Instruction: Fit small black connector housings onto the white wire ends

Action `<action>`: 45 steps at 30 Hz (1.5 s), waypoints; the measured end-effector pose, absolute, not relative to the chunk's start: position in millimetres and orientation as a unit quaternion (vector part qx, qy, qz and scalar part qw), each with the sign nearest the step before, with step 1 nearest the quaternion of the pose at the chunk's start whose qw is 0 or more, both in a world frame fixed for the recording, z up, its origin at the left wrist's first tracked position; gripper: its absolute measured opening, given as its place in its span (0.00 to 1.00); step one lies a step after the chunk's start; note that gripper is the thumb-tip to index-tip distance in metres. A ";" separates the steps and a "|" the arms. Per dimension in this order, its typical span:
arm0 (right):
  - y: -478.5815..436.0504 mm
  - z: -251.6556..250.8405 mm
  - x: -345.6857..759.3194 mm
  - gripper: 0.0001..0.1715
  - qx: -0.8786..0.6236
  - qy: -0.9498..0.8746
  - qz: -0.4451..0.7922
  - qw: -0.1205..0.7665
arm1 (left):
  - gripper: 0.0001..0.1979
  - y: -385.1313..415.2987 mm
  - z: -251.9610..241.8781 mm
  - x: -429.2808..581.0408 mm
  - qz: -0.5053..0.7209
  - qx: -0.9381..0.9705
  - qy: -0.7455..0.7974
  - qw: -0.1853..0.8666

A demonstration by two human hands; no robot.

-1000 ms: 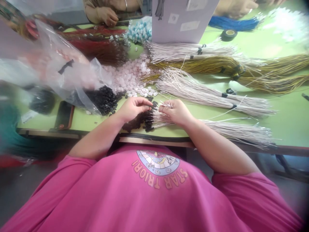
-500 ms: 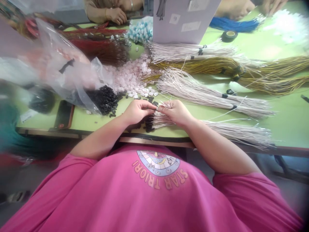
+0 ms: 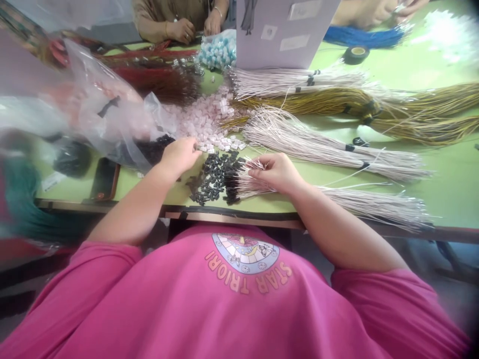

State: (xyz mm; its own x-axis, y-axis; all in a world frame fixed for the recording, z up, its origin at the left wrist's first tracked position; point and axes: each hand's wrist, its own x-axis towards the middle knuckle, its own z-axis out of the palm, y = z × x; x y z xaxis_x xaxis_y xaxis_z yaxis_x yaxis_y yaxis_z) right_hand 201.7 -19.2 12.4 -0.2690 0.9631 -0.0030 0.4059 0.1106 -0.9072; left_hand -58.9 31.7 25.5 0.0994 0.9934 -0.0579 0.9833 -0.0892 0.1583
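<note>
Gripping a sheaf of white wires (image 3: 252,187), the right hand (image 3: 276,173) is closed near their left ends; we take it that this keeps the loose strands gathered. The left hand (image 3: 179,157), at its nine o'clock, has its fingers curled inward, but we cannot tell whether they hold anything. Between the hands lie small black pieces (image 3: 211,179), presumably spread there for easy picking.

Counting from the right hand, we find pale pink pieces (image 3: 205,114) heaped at ten o'clock and a taped white bundle (image 3: 307,137) at two, its black bands likely there to stop it fanning out. Yellow wires (image 3: 318,102) run beyond it. A phone (image 3: 105,178) rests at nine o'clock, near the edge of the green surface (image 3: 449,189).

As for writing, the pale panel (image 3: 277,47) at twelve carries paper labels (image 3: 305,9), too blurred for us to read. Toward six o'clock, upside down to us, the pink shirt (image 3: 209,309) seems to say "STAR TRIORI".
</note>
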 end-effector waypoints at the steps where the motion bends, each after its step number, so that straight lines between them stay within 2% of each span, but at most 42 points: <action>1: -19.8 13.4 201.8 0.14 -0.514 -0.665 0.436 0.322 | 0.16 37.1 20.1 -62.0 0.010 0.732 0.678 0.071; 6: -23.3 19.9 201.5 0.13 -0.537 -0.603 0.507 0.301 | 0.15 48.7 -1.0 -64.4 -0.011 0.742 0.668 0.058; 11: -23.7 20.2 199.4 0.09 -0.530 -0.612 0.503 0.302 | 0.15 31.6 17.2 -57.9 0.066 0.780 0.614 0.103; 16: -23.6 16.9 198.4 0.10 -0.522 -0.631 0.501 0.281 | 0.13 -2.9 40.6 -28.3 0.213 0.781 0.518 0.276; 20: -23.9 15.1 199.3 0.09 -0.520 -0.635 0.497 0.283 | 0.11 -13.8 31.9 -6.1 0.261 0.719 0.477 0.433; 23: -23.7 13.5 199.8 0.09 -0.511 -0.646 0.488 0.288 | 0.10 -13.0 21.3 -0.9 0.294 0.670 0.471 0.492; 33: -23.2 12.7 199.7 0.16 -0.494 -0.635 0.512 0.300 | 0.08 -13.9 13.1 1.0 0.333 0.634 0.474 0.512; 45: -23.8 13.8 195.9 0.15 -0.533 -0.621 0.491 0.299 | 0.10 -11.0 7.7 0.1 0.355 0.643 0.456 0.503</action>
